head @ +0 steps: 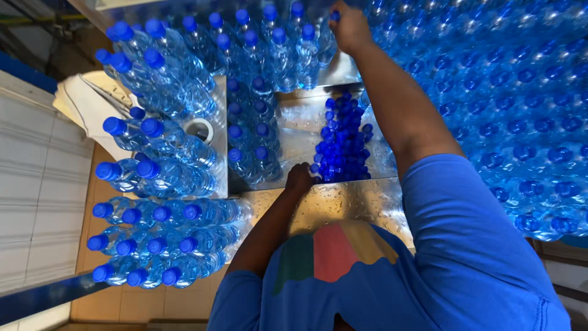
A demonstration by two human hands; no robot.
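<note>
While the left hand [299,178] rests closed at the loose blue caps [343,141] on the wet steel tabletop [343,202], the right hand [348,27] pinches a cap onto a far water bottle [327,37]; capping seems underway, needing another cap next.

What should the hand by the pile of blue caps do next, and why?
Probably pick one cap: the left hand rests at the edge of the loose blue caps, while the right hand reaches up to a bottle top among the standing bottles.

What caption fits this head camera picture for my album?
Left hand beside a pile of blue caps, right hand on a capped bottle.
</note>
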